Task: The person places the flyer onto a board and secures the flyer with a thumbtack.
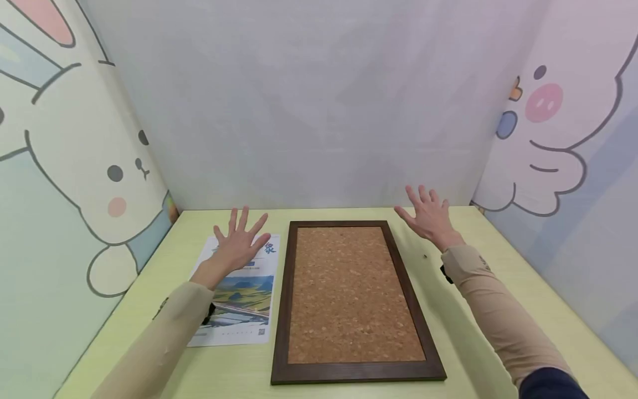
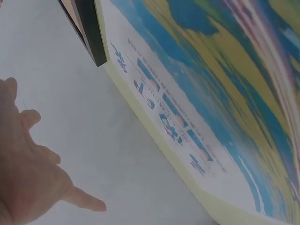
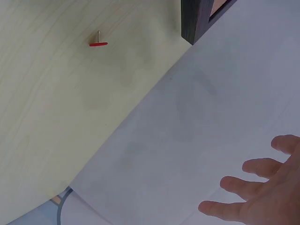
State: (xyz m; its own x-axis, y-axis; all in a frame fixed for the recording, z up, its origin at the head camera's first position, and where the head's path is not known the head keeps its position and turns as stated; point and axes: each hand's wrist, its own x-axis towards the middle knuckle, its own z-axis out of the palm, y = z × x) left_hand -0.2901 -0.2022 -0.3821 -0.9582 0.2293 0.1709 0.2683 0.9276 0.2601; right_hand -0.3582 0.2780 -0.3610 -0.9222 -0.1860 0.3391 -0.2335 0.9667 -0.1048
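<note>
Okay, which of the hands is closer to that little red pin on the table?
The right hand. It hovers open just beyond the red pin, which lies on the table by that wrist. The left hand is across the cork board, over the poster.

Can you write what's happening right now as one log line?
left hand: open above poster | right hand: open, holding nothing | cork board: flat between them | red pushpin: on table

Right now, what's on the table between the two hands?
In the head view, the cork board lies between the left hand and right hand.
</note>
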